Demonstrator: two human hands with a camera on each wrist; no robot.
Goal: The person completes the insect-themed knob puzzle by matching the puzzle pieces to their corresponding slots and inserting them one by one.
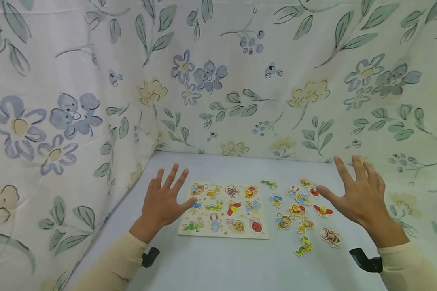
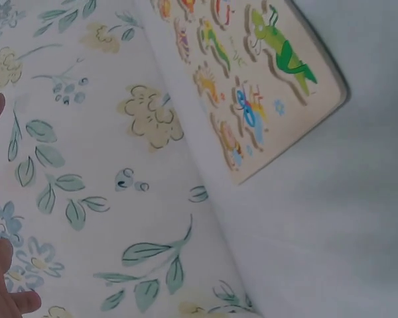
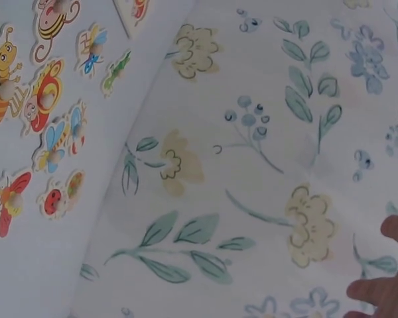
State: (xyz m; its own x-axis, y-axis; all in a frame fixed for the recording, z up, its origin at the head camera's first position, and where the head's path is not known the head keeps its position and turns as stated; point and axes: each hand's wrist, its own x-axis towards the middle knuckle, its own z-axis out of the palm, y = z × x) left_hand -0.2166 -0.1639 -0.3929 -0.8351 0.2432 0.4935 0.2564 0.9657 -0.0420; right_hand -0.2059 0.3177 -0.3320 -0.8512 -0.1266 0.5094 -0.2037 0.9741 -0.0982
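Observation:
My left hand is raised at the left edge of a wooden insect puzzle board, its fingers spread and holding nothing. To the right, my right hand hovers beside a group of loose insect pieces, also spread and free of any object. Among those pieces are a green caterpillar, a striped beetle, a bee and a red-winged insect. Small knobs show on the pieces in the right wrist view, one on a wasp-like piece. The board has shallow insect-shaped recesses with matching pictures.
A white table carries the board and pieces. Floral cloth hangs behind it and along the left side. A green grasshopper piece lies just right of the board's upper corner. Dark straps are on both wrists.

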